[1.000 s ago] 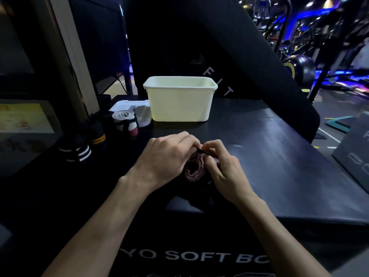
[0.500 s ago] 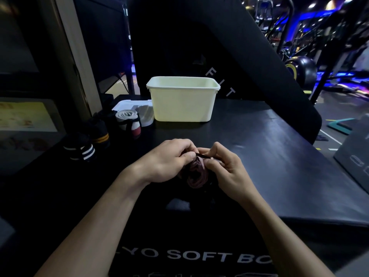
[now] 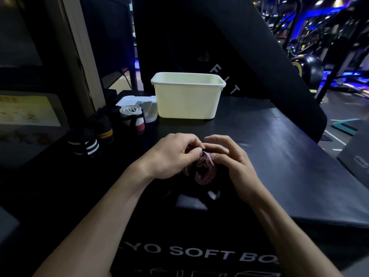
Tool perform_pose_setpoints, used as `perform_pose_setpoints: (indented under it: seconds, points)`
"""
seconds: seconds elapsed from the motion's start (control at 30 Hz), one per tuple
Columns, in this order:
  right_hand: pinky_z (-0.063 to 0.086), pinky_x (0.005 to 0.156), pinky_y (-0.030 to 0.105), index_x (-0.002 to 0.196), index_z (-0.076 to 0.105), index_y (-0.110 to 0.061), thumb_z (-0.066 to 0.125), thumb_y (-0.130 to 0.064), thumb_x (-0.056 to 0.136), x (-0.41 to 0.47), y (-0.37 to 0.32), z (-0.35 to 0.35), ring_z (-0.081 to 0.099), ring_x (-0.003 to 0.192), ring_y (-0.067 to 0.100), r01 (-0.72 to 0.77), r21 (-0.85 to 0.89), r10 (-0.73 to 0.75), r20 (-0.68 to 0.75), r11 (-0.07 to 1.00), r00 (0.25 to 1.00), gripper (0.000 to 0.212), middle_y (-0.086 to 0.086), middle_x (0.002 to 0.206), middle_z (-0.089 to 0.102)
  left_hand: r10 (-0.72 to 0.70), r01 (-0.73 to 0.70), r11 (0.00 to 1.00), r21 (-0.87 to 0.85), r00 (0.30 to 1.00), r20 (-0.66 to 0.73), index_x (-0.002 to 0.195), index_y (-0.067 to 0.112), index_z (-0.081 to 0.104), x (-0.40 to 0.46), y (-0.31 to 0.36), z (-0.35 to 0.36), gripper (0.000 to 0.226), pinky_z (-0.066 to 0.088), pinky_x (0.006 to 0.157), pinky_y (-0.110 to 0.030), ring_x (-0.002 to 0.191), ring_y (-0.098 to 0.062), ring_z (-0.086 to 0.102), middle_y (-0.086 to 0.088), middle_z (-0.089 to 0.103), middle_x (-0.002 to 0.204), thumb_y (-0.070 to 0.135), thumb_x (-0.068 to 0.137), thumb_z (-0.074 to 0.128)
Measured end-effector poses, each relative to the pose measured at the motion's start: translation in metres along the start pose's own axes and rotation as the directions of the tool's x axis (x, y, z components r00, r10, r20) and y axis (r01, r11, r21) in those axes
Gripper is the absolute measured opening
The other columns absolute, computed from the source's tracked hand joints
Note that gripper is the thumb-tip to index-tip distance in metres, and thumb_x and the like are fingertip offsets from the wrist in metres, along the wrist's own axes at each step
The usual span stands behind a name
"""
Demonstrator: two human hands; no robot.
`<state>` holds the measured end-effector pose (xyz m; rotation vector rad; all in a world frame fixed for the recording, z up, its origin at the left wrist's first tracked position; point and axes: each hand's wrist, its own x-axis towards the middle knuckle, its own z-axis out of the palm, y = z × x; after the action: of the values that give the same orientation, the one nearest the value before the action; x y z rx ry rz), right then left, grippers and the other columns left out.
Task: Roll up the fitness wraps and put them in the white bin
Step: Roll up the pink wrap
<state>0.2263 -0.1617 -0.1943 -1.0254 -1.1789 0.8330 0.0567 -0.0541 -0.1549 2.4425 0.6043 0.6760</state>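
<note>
A pink and black fitness wrap (image 3: 204, 170), partly rolled, sits between my two hands above the black soft box. My left hand (image 3: 173, 154) pinches the roll's top edge with curled fingers. My right hand (image 3: 229, 158) holds the roll's right side with its thumb, while the fingers spread loosely above it. The white bin (image 3: 187, 96) stands upright at the far side of the box top, and what lies inside it is hidden. Three rolled wraps stand at the left: one white with red (image 3: 132, 118), one black with orange stripes (image 3: 103, 126), one black with white stripes (image 3: 84, 142).
A white lid (image 3: 137, 102) lies flat left of the bin. The black soft box (image 3: 279, 156) has its front edge just below my wrists. A slanted black pad rises behind the bin. Gym machines and a dark ball (image 3: 307, 68) stand at the far right.
My hands have turned the roll a little. My right hand's fingers have lifted and spread off the roll, while my left hand keeps its pinch.
</note>
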Motion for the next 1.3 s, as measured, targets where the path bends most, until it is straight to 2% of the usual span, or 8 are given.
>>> perform_pose_setpoints:
  seconds: [0.17, 0.37, 0.6, 0.73, 0.9, 1.03, 1.2, 1.3]
  points:
    - [0.054, 0.093, 0.035, 0.117, 0.069, -0.017, 0.064, -0.016, 0.095, 0.001, 0.003, -0.006, 0.066, 0.109, 0.023, 0.021, 0.064, -0.026, 0.067, 0.998, 0.997, 0.022, 0.014, 0.122, 0.070, -0.014, 0.011, 0.997, -0.080, 0.999, -0.040, 0.090, 0.032, 0.071, 0.003, -0.003, 0.001, 0.008, 0.047, 0.067, -0.022, 0.064, 0.006, 0.060, 0.020, 0.067, 0.070, 0.035, 0.092, 0.064]
    - [0.052, 0.088, 0.033, 0.120, 0.061, -0.005, 0.056, -0.010, 0.102, 0.002, 0.006, -0.002, 0.065, 0.100, 0.019, 0.088, -0.073, -0.086, 0.028, 0.993, 0.996, 0.019, 0.015, 0.114, 0.069, -0.020, 0.016, 0.999, -0.035, 0.992, -0.124, 0.091, 0.032, 0.073, 0.003, -0.004, 0.003, 0.016, 0.057, 0.070, -0.030, 0.070, -0.001, 0.068, 0.015, 0.073, 0.075, 0.040, 0.086, 0.060]
    - [0.057, 0.091, 0.058, 0.114, 0.066, -0.016, 0.073, -0.020, 0.091, 0.002, 0.007, 0.000, 0.071, 0.105, 0.032, 0.118, -0.268, -0.122, 0.002, 0.956, 0.993, 0.025, 0.008, 0.113, 0.072, 0.027, -0.020, 0.999, 0.040, 0.983, -0.182, 0.093, 0.026, 0.075, 0.000, -0.004, 0.002, 0.012, 0.056, 0.066, -0.032, 0.073, -0.008, 0.069, 0.010, 0.073, 0.079, 0.030, 0.088, 0.064]
    - [0.057, 0.094, 0.058, 0.114, 0.068, -0.010, 0.070, -0.014, 0.094, 0.002, 0.010, -0.001, 0.070, 0.109, 0.034, 0.117, -0.245, -0.124, -0.014, 0.962, 0.992, 0.021, 0.008, 0.118, 0.072, -0.007, 0.027, 0.995, 0.094, 0.978, -0.209, 0.090, 0.023, 0.074, -0.003, 0.005, 0.003, 0.007, 0.054, 0.067, -0.031, 0.070, -0.009, 0.065, 0.008, 0.071, 0.079, 0.023, 0.088, 0.067]
    - [0.058, 0.094, 0.042, 0.116, 0.069, -0.011, 0.069, -0.007, 0.095, 0.001, 0.010, -0.003, 0.071, 0.109, 0.027, 0.137, -0.273, -0.142, 0.003, 0.952, 0.990, 0.021, 0.006, 0.118, 0.073, -0.233, 0.292, 0.932, 0.215, 0.937, -0.260, 0.080, 0.024, 0.065, -0.006, 0.023, 0.007, 0.018, 0.055, 0.074, -0.034, 0.082, -0.025, 0.068, -0.001, 0.073, 0.087, 0.038, 0.092, 0.064]
    - [0.058, 0.093, 0.040, 0.118, 0.069, -0.011, 0.069, -0.007, 0.094, 0.001, 0.009, -0.003, 0.071, 0.106, 0.028, 0.145, -0.267, -0.144, 0.023, 0.953, 0.989, 0.024, 0.007, 0.114, 0.074, -0.151, 0.245, 0.920, 0.307, 0.942, -0.299, 0.087, 0.016, 0.062, -0.011, 0.027, 0.013, 0.015, 0.052, 0.074, -0.039, 0.084, -0.031, 0.066, -0.004, 0.071, 0.089, 0.027, 0.096, 0.058]
    - [0.055, 0.097, 0.043, 0.119, 0.066, -0.008, 0.065, -0.005, 0.097, 0.006, 0.010, -0.002, 0.068, 0.109, 0.034, 0.150, -0.250, -0.149, 0.023, 0.957, 0.989, 0.022, 0.010, 0.116, 0.072, -0.069, 0.077, 0.996, 0.034, 0.979, -0.193, 0.081, 0.017, 0.064, -0.009, -0.004, 0.004, 0.010, 0.051, 0.062, -0.035, 0.063, -0.012, 0.063, 0.004, 0.068, 0.071, 0.021, 0.090, 0.067]
    - [0.055, 0.098, 0.038, 0.122, 0.067, -0.012, 0.064, -0.010, 0.097, 0.007, 0.009, -0.001, 0.069, 0.109, 0.028, 0.154, -0.257, -0.152, 0.028, 0.954, 0.988, 0.025, 0.007, 0.117, 0.072, -0.087, 0.062, 0.986, -0.157, 0.985, -0.152, 0.083, 0.018, 0.066, -0.007, -0.016, 0.006, 0.012, 0.054, 0.068, -0.037, 0.067, -0.014, 0.066, 0.000, 0.071, 0.074, 0.025, 0.092, 0.064]
